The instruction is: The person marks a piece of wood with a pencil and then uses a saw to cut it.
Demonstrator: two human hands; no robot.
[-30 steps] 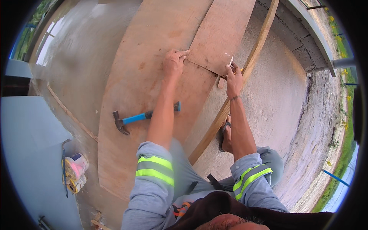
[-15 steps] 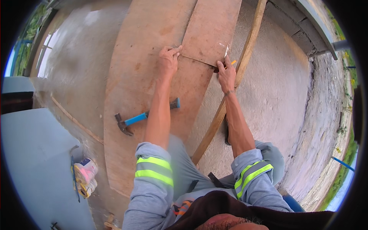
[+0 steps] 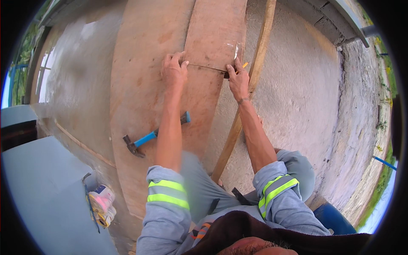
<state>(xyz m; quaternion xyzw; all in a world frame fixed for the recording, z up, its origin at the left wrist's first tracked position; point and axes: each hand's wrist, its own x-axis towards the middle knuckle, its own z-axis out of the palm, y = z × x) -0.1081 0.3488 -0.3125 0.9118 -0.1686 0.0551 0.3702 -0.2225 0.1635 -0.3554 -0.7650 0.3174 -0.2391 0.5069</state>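
Note:
My left hand (image 3: 174, 69) rests on a narrow plywood board (image 3: 212, 38), its thumb and forefinger pinching one end of a thin dark strip (image 3: 206, 67) stretched across the board. My right hand (image 3: 238, 80) presses the strip's other end at the board's right edge and grips a yellow-tipped pencil (image 3: 245, 65). A small pale object (image 3: 236, 50) stands just above that hand; I cannot tell what it is. A wider plywood sheet (image 3: 140, 63) lies to the left, under my left forearm.
A claw hammer with a blue handle (image 3: 146, 138) lies on the wide sheet left of my left arm. A long wooden pole (image 3: 259, 59) runs diagonally over the concrete floor (image 3: 297, 93). A small colourful package (image 3: 101, 204) sits at lower left by a grey slab (image 3: 38, 191).
Both hands stay on the strip across the board. The view has shifted closer, so hands and hammer sit a little differently in the picture.

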